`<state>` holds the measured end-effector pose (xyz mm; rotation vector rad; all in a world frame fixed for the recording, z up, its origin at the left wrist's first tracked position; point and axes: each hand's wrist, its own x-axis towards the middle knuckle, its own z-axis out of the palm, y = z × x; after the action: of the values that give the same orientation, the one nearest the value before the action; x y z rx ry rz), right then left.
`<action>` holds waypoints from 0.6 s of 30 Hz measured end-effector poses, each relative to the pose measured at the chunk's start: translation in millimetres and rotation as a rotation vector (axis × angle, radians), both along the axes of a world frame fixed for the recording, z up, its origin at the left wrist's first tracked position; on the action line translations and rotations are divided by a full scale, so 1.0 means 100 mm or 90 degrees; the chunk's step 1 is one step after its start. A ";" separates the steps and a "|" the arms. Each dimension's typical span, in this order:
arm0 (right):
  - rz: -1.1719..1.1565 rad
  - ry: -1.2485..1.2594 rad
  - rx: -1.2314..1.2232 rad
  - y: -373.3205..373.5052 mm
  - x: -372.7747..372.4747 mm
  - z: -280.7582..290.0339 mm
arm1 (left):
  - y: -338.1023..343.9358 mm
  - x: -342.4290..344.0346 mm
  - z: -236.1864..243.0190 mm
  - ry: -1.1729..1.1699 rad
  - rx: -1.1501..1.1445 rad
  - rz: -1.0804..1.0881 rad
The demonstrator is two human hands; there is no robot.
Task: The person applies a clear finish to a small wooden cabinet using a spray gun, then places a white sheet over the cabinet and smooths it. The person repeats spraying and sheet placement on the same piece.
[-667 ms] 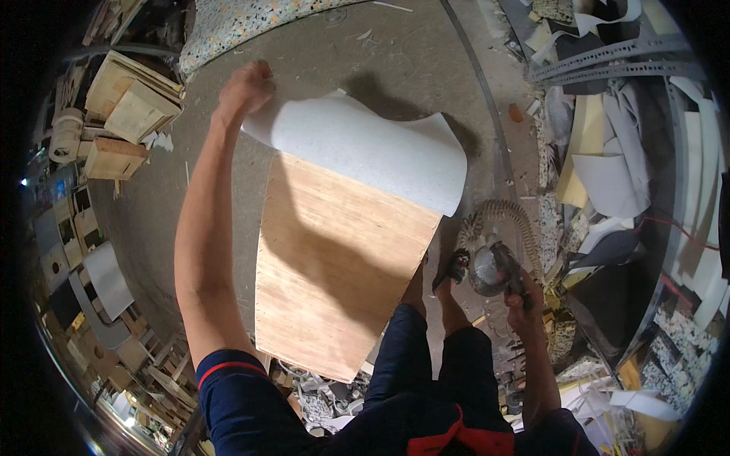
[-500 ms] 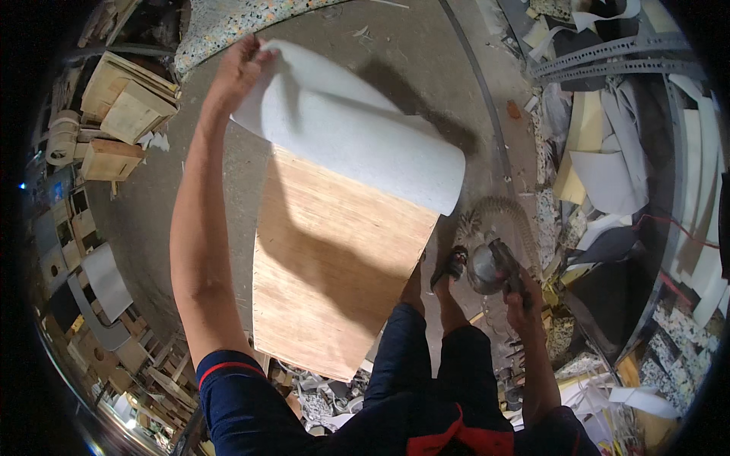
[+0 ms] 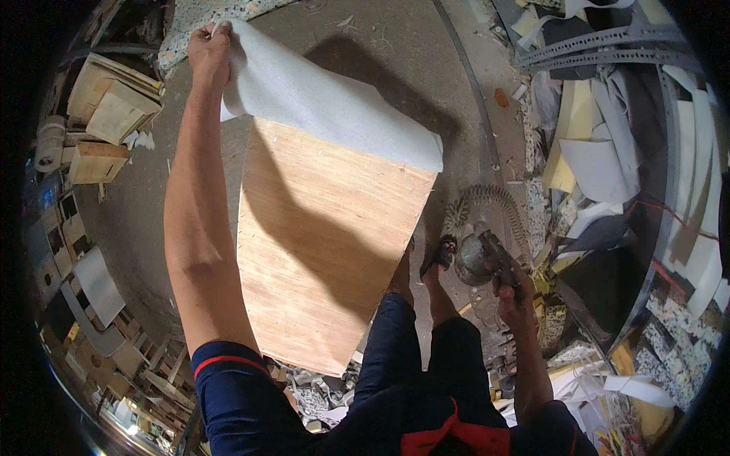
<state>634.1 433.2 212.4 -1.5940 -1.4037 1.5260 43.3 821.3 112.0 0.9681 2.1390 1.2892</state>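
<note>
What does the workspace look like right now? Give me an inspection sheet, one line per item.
Surface: grey floor with small scraps; what the panel rests on is hidden.
Job's things: wooden panel, mostly bare; white sheet across its far end; tool with rounded grey body right of the panel.
Clutter: wooden pieces stacked at left; sheet scraps heaped at right.
Grips: left grip closed on the sheet's far left corner; right grip closed around the tool.
Cables: beige coiled hose beside the tool, connection unclear; thin red cable over the scraps.
Surroundings: speckled slab at the far left; perforated metal strips at the far right.
</note>
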 end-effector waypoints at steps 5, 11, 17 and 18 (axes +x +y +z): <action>-0.005 -0.038 0.029 0.12 -0.21 0.19 | -0.08 0.17 0.13 0.177 -0.084 -0.188; 0.073 -0.074 0.101 0.38 -0.51 0.61 | -0.78 0.15 0.90 0.291 0.025 -0.074; 0.141 -0.080 0.192 0.68 -0.70 0.68 | -3.16 0.32 1.69 0.141 0.030 0.060; 0.150 -0.074 0.216 0.73 -0.72 0.65 | -3.62 0.42 1.74 0.101 0.054 0.077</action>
<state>561.8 506.1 277.5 -1.3649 -1.8572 1.2477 85.1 458.9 285.8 1.0199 2.3102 1.4136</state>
